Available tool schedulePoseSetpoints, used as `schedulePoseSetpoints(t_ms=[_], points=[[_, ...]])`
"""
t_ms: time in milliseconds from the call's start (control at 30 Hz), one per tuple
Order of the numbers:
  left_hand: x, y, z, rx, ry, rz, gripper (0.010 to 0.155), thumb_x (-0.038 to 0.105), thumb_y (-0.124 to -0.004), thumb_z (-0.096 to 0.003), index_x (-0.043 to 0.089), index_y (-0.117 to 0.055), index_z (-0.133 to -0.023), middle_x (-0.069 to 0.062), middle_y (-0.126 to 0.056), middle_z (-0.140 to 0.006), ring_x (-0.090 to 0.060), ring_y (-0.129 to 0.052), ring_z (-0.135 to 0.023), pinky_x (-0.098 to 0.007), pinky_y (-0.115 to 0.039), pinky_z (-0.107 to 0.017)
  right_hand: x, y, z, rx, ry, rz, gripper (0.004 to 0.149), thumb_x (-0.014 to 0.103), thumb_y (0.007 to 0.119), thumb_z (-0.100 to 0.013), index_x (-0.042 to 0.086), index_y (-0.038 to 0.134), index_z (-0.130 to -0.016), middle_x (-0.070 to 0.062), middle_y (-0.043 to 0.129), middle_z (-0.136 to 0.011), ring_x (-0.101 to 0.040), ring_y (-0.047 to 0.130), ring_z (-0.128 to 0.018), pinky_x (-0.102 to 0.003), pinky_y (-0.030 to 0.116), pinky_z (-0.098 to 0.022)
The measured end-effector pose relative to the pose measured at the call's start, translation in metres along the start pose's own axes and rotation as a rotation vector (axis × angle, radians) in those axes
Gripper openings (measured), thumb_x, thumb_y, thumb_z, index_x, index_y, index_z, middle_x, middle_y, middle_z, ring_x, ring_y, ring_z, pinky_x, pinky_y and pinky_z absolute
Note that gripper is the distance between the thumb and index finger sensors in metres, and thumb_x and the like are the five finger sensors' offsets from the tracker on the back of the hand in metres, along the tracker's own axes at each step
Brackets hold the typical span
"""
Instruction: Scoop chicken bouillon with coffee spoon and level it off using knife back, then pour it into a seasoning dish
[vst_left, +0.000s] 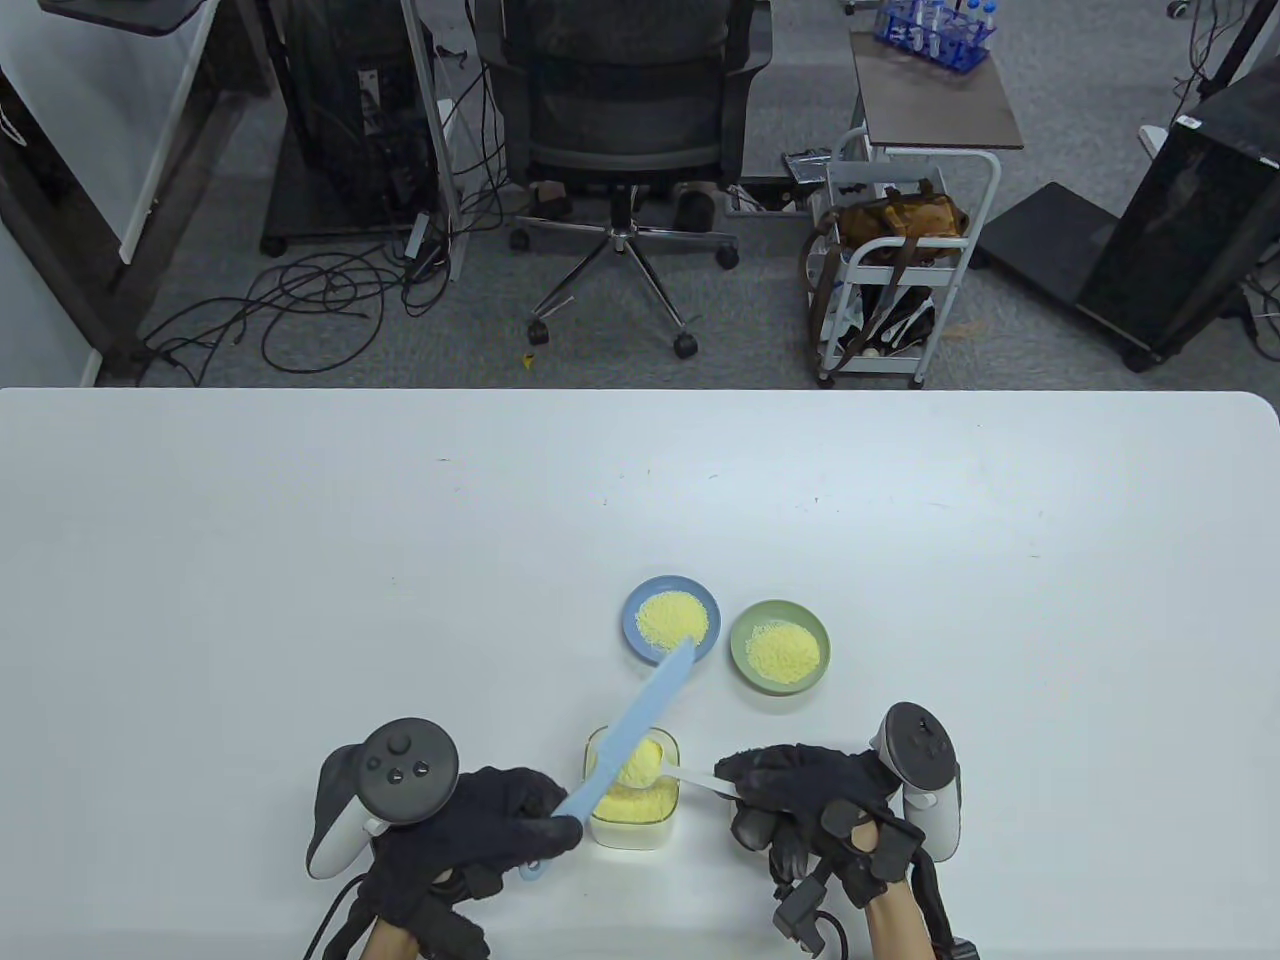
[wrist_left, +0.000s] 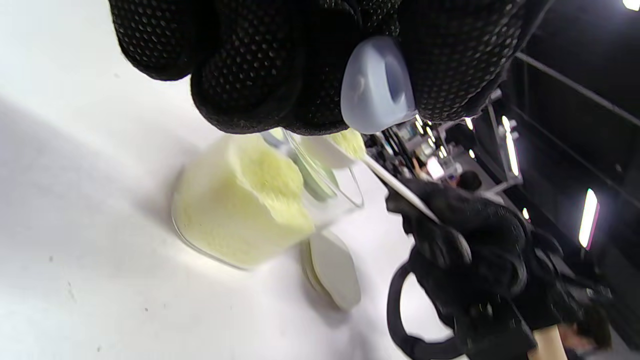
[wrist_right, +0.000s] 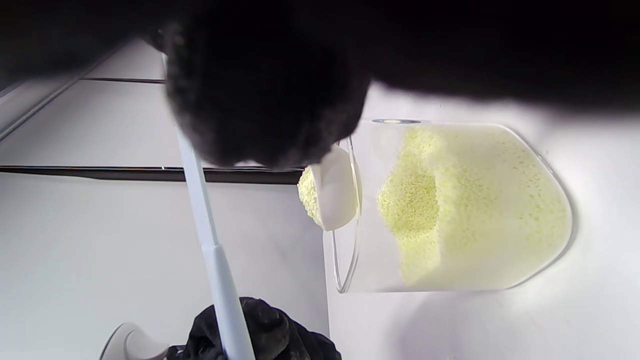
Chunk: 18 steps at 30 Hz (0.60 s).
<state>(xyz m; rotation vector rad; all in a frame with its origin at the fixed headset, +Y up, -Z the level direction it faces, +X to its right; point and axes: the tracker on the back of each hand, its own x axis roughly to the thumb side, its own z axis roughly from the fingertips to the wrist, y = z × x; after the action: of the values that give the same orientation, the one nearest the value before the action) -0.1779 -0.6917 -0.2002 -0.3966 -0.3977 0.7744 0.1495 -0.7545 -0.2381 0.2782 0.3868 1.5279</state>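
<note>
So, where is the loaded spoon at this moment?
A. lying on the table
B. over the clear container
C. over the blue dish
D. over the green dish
B: the right hand holds the white spoon, heaped with bouillon, over the clear container, with the blue knife across it, away from both dishes.

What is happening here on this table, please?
A person in black sensor gloves is measuring yellow bouillon granules. The right hand holds a white spoon, heaped with granules, over the clear container of bouillon. The left hand grips a light blue knife, its blade lying across the spoon, apparently for levelling the heap. Farther back stand a blue dish and a green dish, each already holding granules. The spoonful has not been poured yet.
</note>
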Motion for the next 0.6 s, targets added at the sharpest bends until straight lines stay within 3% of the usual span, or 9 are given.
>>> schedulePoseSetpoints(t_ms=[233, 600], points=[[0.001, -0.022, -0.013, -0.003, 0.087, -0.186, 0.044, 0.046, -0.09, -0.0419, 0.017, -0.089, -0.074, -0.009, -0.099, -0.057, -0.022, -0.099, -0.043, -0.048, -0.075, -0.053, 0.001, 0.001, 0.001, 0.004, -0.001, 0.015, 0.037, 0.017, 0.08, -0.041, -0.012, 0.081, -0.064, -0.021, 0.096, -0.02, 0.009, 0.095, 0.012, -0.025, 0.09, 0.008], [-0.014, -0.015, -0.015, -0.037, 0.134, -0.123, 0.044, 0.046, -0.091, -0.0416, 0.016, -0.089, -0.074, -0.01, -0.098, -0.058, -0.022, -0.099, -0.043, -0.049, -0.075, -0.053, 0.003, 0.0, 0.003, 0.007, -0.014, 0.021, 0.037, 0.017, 0.08, -0.041, -0.013, 0.081, -0.064, -0.021, 0.096, -0.02, 0.009, 0.095, 0.012, -0.025, 0.09, 0.009]])
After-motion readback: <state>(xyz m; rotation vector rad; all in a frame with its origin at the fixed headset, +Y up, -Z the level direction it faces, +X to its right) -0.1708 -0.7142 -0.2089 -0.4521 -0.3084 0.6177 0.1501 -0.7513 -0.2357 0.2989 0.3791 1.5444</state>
